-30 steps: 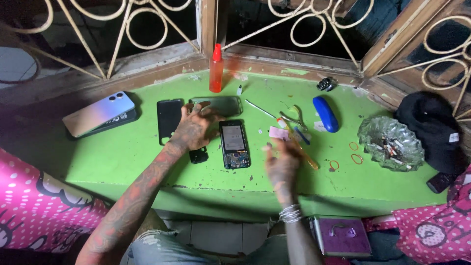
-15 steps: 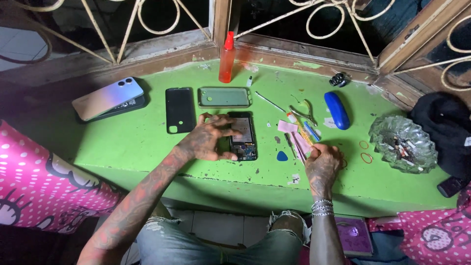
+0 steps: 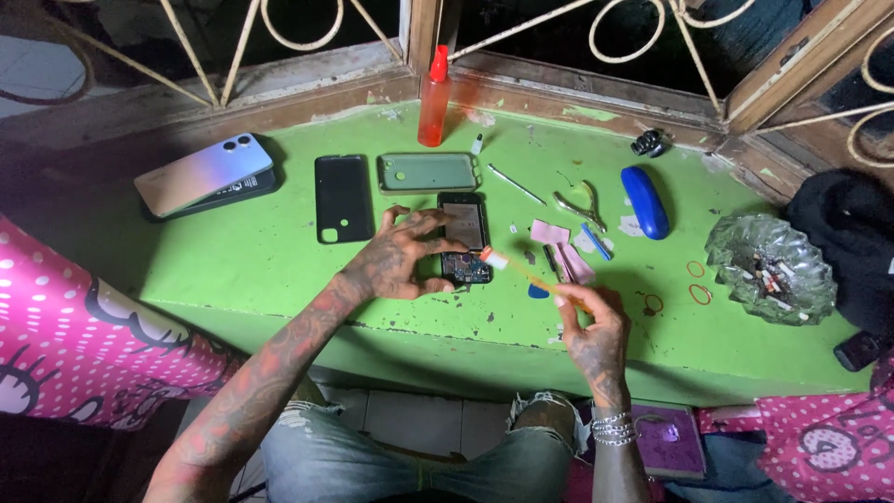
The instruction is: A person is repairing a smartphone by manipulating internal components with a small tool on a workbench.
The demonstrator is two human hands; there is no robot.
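An opened phone [image 3: 465,233] lies face down on the green table [image 3: 261,270], its inner boards showing at the near end. My left hand [image 3: 402,256] rests on its left side and near end, fingers spread over it. My right hand [image 3: 591,326] grips an orange-handled toothbrush [image 3: 526,272] whose white bristle head touches the phone's lower right corner. A black back cover [image 3: 342,197] and a green phone case [image 3: 427,172] lie just beyond my left hand.
An orange squeeze bottle [image 3: 434,88] stands at the back. Two stacked phones [image 3: 200,175] lie far left. Pliers [image 3: 581,202], a blue case [image 3: 644,200], pink cloths [image 3: 562,250], rubber bands [image 3: 697,294] and a glass ashtray [image 3: 769,267] sit right. A purple notebook [image 3: 666,438] lies below.
The view has shifted closer. My right hand has lifted from the table edge and brought the toothbrush head to the phone; my left hand still holds the phone.
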